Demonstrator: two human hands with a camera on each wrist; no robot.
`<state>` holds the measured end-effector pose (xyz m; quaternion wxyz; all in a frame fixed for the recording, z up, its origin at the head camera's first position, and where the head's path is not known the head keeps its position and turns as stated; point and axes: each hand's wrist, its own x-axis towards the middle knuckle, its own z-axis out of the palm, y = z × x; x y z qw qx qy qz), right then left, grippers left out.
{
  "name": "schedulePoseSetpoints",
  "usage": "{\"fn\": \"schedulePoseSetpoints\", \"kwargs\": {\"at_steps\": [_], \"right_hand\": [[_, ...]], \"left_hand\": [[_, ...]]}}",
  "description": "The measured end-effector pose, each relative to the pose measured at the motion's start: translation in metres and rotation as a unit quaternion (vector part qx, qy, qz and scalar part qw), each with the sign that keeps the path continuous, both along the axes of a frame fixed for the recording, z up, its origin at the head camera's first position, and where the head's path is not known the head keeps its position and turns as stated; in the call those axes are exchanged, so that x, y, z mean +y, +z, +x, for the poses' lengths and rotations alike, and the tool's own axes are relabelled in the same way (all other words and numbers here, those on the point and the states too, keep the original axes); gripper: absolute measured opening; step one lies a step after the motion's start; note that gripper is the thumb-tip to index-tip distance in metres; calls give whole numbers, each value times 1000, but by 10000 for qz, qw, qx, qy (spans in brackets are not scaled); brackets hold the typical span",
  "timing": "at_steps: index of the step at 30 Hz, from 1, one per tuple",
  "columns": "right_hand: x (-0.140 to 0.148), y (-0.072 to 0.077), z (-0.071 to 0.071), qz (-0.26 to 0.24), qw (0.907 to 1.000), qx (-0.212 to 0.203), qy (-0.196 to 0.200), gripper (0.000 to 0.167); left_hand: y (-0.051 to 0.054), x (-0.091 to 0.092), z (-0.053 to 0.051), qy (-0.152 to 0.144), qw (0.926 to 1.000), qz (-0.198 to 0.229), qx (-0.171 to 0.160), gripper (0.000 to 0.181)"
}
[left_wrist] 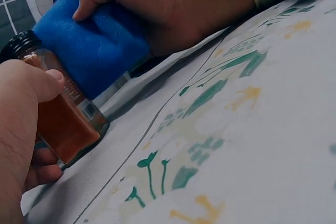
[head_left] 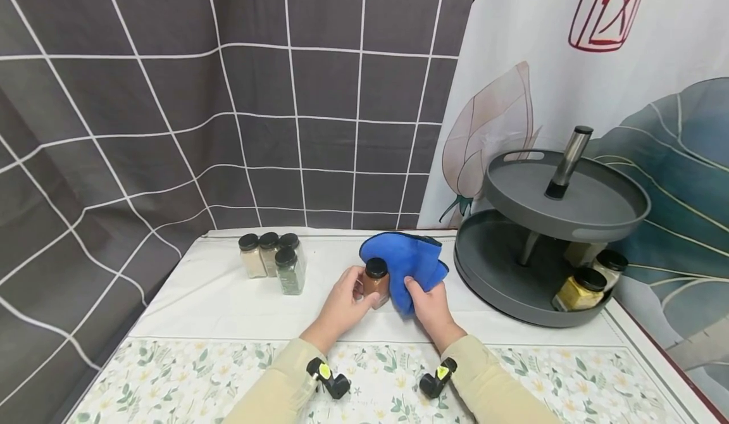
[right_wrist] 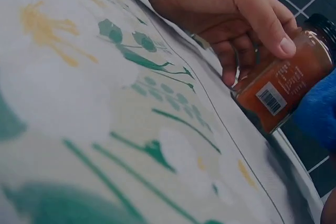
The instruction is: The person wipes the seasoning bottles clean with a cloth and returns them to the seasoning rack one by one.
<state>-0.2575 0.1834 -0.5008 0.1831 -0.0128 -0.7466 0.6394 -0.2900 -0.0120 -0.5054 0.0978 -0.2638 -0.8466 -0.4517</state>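
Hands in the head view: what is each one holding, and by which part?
The left hand grips the reddish-brown jar by its sides, below the black lid; the right hand pinches the blue cloth by its lower part.

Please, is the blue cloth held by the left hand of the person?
No, the right hand holds the blue cloth, while the left hand holds the reddish-brown spice jar.

Behind the white-covered table [head_left: 193,304] we see a dark grey hanging [head_left: 329,83] ruled into squares by white lines [head_left: 361,50], which bend at the left. Beside it, on the right, we find a white hanging [head_left: 512,19] printed with a pinkish leaf [head_left: 492,130], a blue-green shape [head_left: 683,180] and a red line drawing [head_left: 609,19]. Leafy print [head_left: 376,380] covers the table's near side
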Motion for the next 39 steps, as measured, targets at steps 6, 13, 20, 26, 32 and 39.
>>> {"fn": "schedulePoseSetpoints", "kwargs": {"at_steps": [6, 13, 20, 26, 32, 39], "right_hand": [[-1, -2, -3, 451, 9982, -324, 203, 42], [0, -1, -2, 352, 9994, 58, 44, 42], [-2, -3, -5, 1142, 9925, -325, 279, 37], [-2, 0, 1, 557, 9978, 301, -180, 38], [-4, -2, -2, 740, 9964, 53, 400, 43], [-2, -2, -1, 541, 9980, 98, 300, 41]], "left_hand": [[0, 0, -1, 62, 9997, 227, -84, 37], [-1, 0, -3, 238, 9984, 389, -331, 38], [2, 0, -1, 123, 9992, 102, -357, 42], [2, -1, 0, 224, 9983, 140, -528, 44], [3, -1, 0, 265, 9986, 82, -453, 57], [5, -1, 1, 33, 9990, -416, -149, 66]]}}
